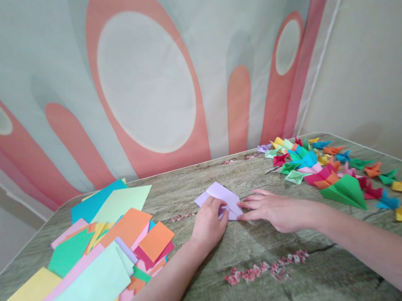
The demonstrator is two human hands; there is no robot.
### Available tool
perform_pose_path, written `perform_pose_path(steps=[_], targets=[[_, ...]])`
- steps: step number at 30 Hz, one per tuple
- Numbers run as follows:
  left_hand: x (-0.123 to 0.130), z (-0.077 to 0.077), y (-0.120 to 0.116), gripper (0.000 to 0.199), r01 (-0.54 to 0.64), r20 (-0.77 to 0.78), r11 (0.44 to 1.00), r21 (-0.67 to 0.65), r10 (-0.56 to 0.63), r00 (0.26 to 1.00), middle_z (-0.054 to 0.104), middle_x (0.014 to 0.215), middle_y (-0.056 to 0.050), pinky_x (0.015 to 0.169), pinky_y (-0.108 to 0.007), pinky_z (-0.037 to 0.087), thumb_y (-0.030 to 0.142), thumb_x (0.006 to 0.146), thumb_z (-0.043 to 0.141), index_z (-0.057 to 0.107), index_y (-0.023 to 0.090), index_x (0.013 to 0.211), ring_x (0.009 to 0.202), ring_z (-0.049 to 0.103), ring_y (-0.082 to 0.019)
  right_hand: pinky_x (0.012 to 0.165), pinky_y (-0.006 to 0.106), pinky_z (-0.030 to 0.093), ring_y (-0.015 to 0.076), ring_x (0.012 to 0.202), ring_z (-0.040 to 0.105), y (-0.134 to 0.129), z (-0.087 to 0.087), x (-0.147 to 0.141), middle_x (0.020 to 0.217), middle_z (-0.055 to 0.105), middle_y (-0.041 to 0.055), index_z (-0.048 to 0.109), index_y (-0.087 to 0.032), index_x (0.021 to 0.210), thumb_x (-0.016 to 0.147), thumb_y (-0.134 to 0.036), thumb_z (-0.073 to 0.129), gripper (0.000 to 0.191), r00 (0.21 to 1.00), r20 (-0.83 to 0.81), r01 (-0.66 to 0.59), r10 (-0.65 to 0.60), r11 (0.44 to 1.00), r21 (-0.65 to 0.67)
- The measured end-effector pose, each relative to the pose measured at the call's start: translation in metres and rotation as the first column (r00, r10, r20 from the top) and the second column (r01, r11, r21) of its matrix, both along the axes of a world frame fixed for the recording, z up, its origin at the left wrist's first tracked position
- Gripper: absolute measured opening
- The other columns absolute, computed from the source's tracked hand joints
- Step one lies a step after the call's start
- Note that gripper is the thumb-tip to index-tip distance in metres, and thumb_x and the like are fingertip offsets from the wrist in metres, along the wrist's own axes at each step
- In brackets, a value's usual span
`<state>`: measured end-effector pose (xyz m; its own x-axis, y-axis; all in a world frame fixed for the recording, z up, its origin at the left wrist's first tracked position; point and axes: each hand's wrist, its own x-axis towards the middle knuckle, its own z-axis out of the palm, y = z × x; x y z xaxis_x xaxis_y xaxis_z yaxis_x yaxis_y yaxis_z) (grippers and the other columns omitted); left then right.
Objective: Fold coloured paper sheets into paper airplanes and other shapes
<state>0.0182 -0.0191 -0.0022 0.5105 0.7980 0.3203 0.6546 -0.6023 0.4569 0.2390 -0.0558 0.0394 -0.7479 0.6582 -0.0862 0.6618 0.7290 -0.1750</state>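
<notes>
A small lavender sheet of paper (219,192), partly folded, lies flat in the middle of the wood-patterned table (195,296). My left hand (210,220) rests on its lower left part with the fingers curled and the thumb and fingertips close together, covering some of the folds. Over at the paper's right edge, my right hand (268,208) touches it with spread, outstretched fingertips. The paper's upper corner shows above my left hand.
Loose coloured sheets, a pale green one (85,300) on top, are piled at the left. Many small folded paper shapes, including a green one (346,192), cover the right side. A pink-and-grey printed backdrop (146,82) stands behind the table.
</notes>
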Motion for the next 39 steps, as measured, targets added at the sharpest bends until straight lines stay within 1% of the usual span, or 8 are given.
perform_pose_path(steps=[4,7,10,15,18,24,31,39], targets=[[-0.003,0.007,-0.004,0.019,0.058,-0.065,0.998,0.026,-0.056,0.996,0.055,0.1,-0.005,0.082,-0.027,0.044,0.021,0.086,0.044,0.059,0.019,0.097,0.091,0.054,-0.016,0.106,0.046,0.015,0.0234,0.128,0.032,0.0,-0.001,0.0,0.14,0.038,0.0071,0.04,-0.03,0.133,0.067,0.002,0.048,0.074,1.0,-0.005,0.002,-0.002,1.0,0.008],[-0.004,0.015,-0.011,0.024,0.107,-0.191,0.993,0.041,-0.098,0.977,0.057,0.102,-0.006,0.086,-0.029,0.043,0.023,0.089,0.039,0.061,0.019,0.096,0.095,0.054,-0.017,0.106,0.046,0.014,0.0232,0.128,0.033,0.0,-0.001,-0.001,0.14,0.038,0.0076,0.041,-0.03,0.132,0.068,0.001,0.048,0.071,1.0,-0.016,0.004,-0.004,1.0,0.014],[-0.002,0.02,-0.027,0.029,0.113,-0.347,0.993,0.037,-0.093,0.933,0.057,0.112,-0.008,0.091,-0.034,0.042,0.024,0.091,0.035,0.057,0.019,0.109,0.103,0.053,-0.02,0.106,0.045,0.016,0.0228,0.128,0.032,0.0,-0.002,-0.001,0.139,0.039,0.0086,0.042,-0.028,0.132,0.069,0.0,0.048,0.069,1.0,-0.014,0.002,-0.002,1.0,0.01],[0.007,0.016,-0.058,0.065,0.029,-0.499,0.999,-0.013,-0.032,0.866,0.031,0.142,-0.018,0.106,-0.043,0.027,0.049,0.088,0.035,0.032,0.005,0.135,0.131,0.027,-0.029,0.107,0.045,0.015,0.0234,0.13,0.03,-0.001,-0.003,-0.001,0.14,0.037,0.0089,0.044,-0.026,0.131,0.067,-0.001,0.049,0.069,1.0,-0.009,0.01,-0.01,1.0,-0.002],[0.009,0.013,-0.064,0.075,0.009,-0.528,0.998,-0.057,-0.037,0.849,0.022,0.145,-0.017,0.108,-0.042,0.023,0.059,0.086,0.028,0.026,0.005,0.138,0.134,0.018,-0.029,0.107,0.045,0.015,0.0238,0.13,0.029,0.0,-0.004,0.0,0.141,0.036,0.0092,0.042,-0.026,0.132,0.065,0.0,0.05,0.072,1.0,-0.012,0.01,-0.01,1.0,-0.012],[0.005,0.014,-0.059,0.078,0.039,-0.551,0.994,-0.097,-0.087,0.83,0.015,0.148,-0.014,0.11,-0.04,0.019,0.063,0.085,0.021,0.021,0.007,0.14,0.136,0.012,-0.027,0.107,0.045,0.014,0.0235,0.132,0.026,0.0,-0.004,0.002,0.143,0.032,0.0085,0.039,-0.026,0.134,0.062,0.0,0.05,0.077,1.0,-0.02,0.01,-0.01,0.999,-0.034],[0.003,0.011,-0.057,0.079,0.074,-0.55,0.995,-0.068,-0.099,0.829,0.012,0.148,-0.013,0.11,-0.038,0.018,0.064,0.085,0.016,0.021,0.008,0.14,0.136,0.011,-0.025,0.108,0.044,0.013,0.0232,0.132,0.025,-0.001,-0.004,0.003,0.144,0.03,0.0077,0.038,-0.027,0.134,0.061,0.001,0.051,0.079,1.0,-0.01,0.017,-0.017,0.998,-0.063],[0.003,0.015,-0.057,0.076,0.082,-0.536,0.994,-0.068,-0.106,0.837,0.015,0.148,-0.015,0.108,-0.04,0.021,0.061,0.085,0.023,0.023,0.008,0.14,0.135,0.015,-0.027,0.108,0.046,0.015,0.024,0.133,0.024,-0.003,-0.004,0.001,0.145,0.029,0.0082,0.038,-0.028,0.134,0.063,0.001,0.052,0.078,1.0,-0.014,0.024,-0.025,0.999,-0.041]])
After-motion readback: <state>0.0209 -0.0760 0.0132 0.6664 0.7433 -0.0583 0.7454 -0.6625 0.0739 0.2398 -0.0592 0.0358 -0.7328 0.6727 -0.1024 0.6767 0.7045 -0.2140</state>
